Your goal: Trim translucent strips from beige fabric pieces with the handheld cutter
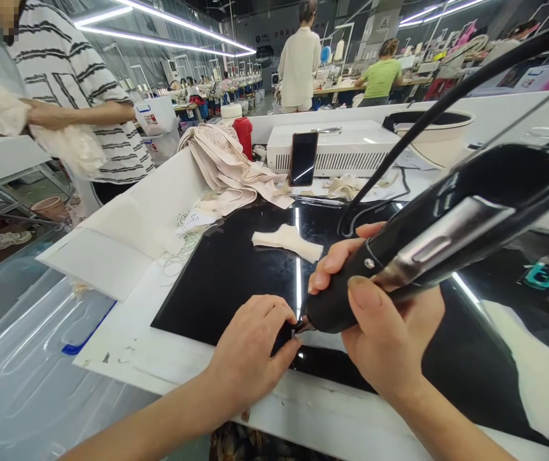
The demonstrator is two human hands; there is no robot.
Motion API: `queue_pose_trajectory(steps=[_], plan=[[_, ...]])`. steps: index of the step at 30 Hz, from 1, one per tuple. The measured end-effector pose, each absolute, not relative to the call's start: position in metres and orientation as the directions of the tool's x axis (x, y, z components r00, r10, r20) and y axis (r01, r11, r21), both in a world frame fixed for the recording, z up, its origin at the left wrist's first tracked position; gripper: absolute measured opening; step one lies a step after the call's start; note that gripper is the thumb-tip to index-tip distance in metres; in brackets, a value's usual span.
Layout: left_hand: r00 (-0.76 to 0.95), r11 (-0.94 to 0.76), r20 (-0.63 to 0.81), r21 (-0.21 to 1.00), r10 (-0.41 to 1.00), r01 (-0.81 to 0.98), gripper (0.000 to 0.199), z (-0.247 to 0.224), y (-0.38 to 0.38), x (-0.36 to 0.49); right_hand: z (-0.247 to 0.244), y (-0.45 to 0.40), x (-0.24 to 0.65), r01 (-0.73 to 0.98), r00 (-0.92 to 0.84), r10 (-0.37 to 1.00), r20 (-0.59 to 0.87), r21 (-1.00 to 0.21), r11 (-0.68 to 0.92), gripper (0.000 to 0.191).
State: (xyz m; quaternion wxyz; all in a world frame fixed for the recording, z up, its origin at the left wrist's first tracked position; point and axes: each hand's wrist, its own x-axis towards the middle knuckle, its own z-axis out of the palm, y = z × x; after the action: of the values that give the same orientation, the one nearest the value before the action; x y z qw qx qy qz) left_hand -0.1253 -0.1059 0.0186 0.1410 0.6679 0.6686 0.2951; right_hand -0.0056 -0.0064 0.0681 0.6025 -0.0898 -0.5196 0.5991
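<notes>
My right hand (389, 333) is wrapped round a thick black handheld tool (428, 218) with a metal lever, its narrow tip pointing down and left. My left hand (255, 346) is closed in a pinch right at that tip, over the front part of a glossy black sheet (221, 275). What the left fingertips hold is too small and hidden to name. A pale cloth piece (288, 241) lies on the sheet beyond my hands. Another cream piece (543, 378) lies at the right.
Behind the sheet are a heap of beige fabric (226, 166), a red bottle (243, 136), an upright phone (303, 159) and a white vented box (346, 150). A black cable arches over the right side. A person in a striped shirt (73, 83) stands at the left, holding cloth.
</notes>
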Motion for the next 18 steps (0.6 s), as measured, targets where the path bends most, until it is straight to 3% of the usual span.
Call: queue_pose_trajectory(steps=[11, 18], plan=[[-0.063, -0.121, 0.252, 0.652, 0.966, 0.749, 0.022, 0.022, -0.109, -0.13, 0.069, -0.007, -0.007, -0.605, -0.25, 0.822, 0.512, -0.746, 0.28, 0.032], [-0.078, -0.148, 0.292, 0.676, 0.953, 0.722, 0.025, 0.021, -0.105, -0.136, 0.069, -0.007, -0.005, -0.632, -0.269, 0.815, 0.513, -0.732, 0.253, 0.039]])
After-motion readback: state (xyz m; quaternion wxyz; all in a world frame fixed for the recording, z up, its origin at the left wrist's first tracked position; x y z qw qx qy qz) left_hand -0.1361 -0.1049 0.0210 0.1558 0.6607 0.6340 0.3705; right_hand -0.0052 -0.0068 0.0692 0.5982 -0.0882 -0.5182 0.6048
